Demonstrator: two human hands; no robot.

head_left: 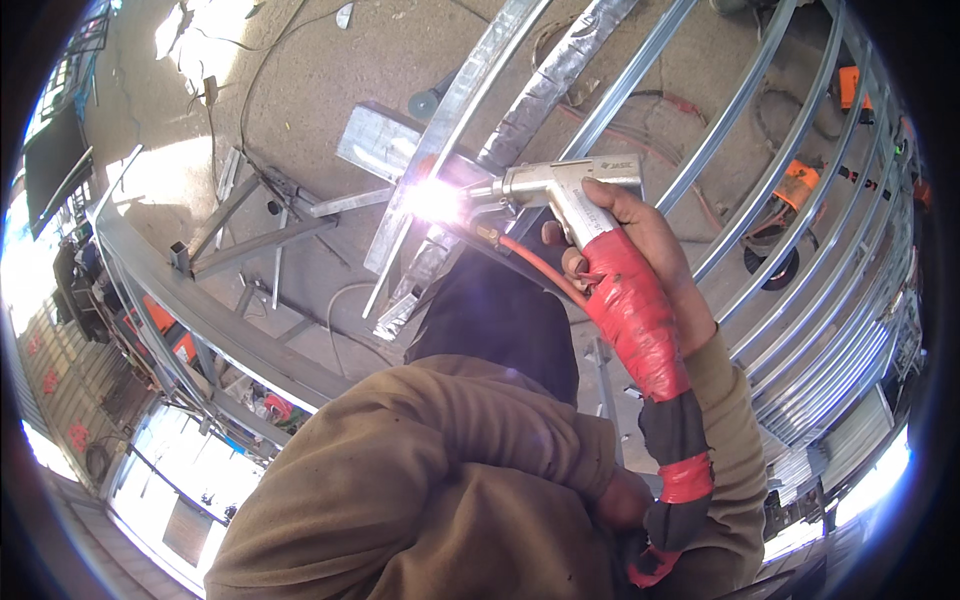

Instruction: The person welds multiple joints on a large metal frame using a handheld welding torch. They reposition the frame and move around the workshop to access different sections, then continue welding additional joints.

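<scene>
My right hand point(655, 235) is wrapped round the grip of a silver pistol-shaped welding torch point(555, 185). Red and black tape point(640, 320) covers the torch's cable down along my right forearm. From the nozzle, pointing left, a bright white-violet arc point(435, 200) glares against a long galvanised metal profile point(475, 85); the glare hides the joint. A thin red hose point(545, 262) runs under the torch. My left arm lies across my body, and part of my left hand point(625, 498) shows beside the taped cable near my right forearm, its fingers hidden.
Several galvanised rails point(740, 110) stretch along the right. A crinkled silver-wrapped bar point(560, 80) lies behind the torch, near a flat metal plate point(375, 145). At left stands a grey steel frame point(215, 320). Cables and hoses point(665, 100) trail over the concrete floor point(330, 60).
</scene>
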